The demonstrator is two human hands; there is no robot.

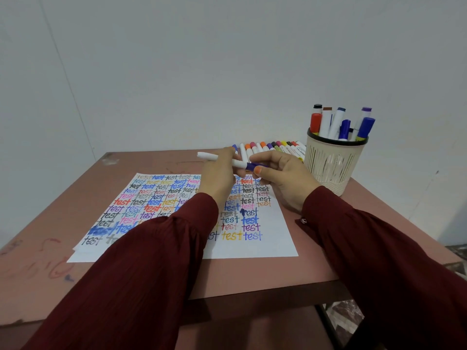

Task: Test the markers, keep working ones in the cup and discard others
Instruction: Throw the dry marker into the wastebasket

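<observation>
Now — left hand (219, 178) curls round the white marker (236, 162) | right hand (283, 179) pinches its purple cap (253, 166) | marker held near-level, just left of the cup (333, 170) | loose markers (268, 147) lined up behind-left of the cup

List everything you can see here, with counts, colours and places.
White marker with purple cap: one, held above the paper by both hands.
Markers standing in cup: about seven, mixed cap colours, far right.
Cream ribbed plastic cup: one, far right on table.
Loose markers: one row, mixed colours, lying behind the hands.
White paper sheet: covered with coloured "test" words, table centre.
Pinkish-brown table: one.
Left hand: grips white barrel.
Right hand: pinches purple cap.
</observation>
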